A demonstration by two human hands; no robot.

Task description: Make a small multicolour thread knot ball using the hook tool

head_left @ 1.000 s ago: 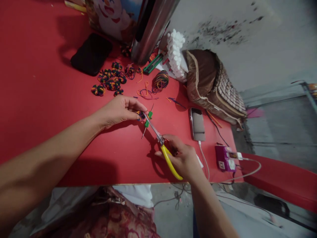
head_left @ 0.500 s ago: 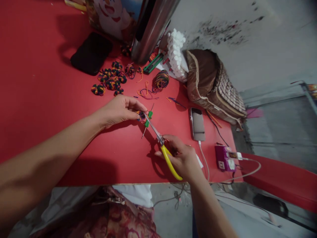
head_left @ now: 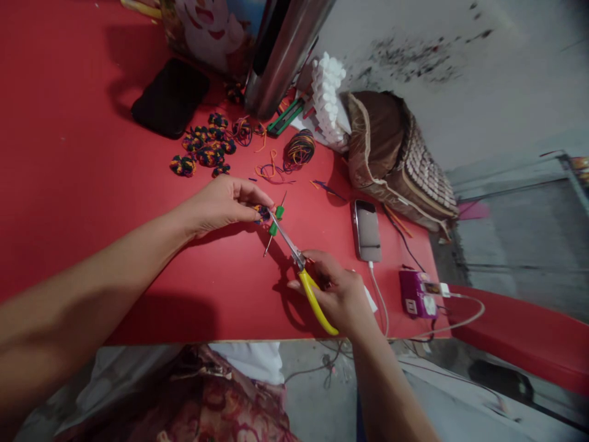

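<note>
My left hand (head_left: 230, 201) pinches a small multicoloured yarn piece (head_left: 261, 213) just above the red table. Yellow-handled scissors (head_left: 313, 301) are in my right hand (head_left: 335, 287), their blades reaching up-left so that the tips touch or nearly touch the yarn piece. Behind the blades lies a crochet hook with a green grip (head_left: 273, 228), a thin metal shaft at each end. Beyond my left hand sits a cluster of dark multicoloured crocheted pieces (head_left: 209, 153). A ball of the same yarn (head_left: 300, 149) rests to their right, loose strands beside it.
A black pouch (head_left: 171, 98), a steel cylinder (head_left: 283, 61) and a green cutter knife (head_left: 285, 118) are at the back. To the right are a brown bag (head_left: 381, 144), a phone (head_left: 367, 230) on a charging cable and a purple power adapter (head_left: 416, 293). The table's near edge (head_left: 239, 341) runs before me.
</note>
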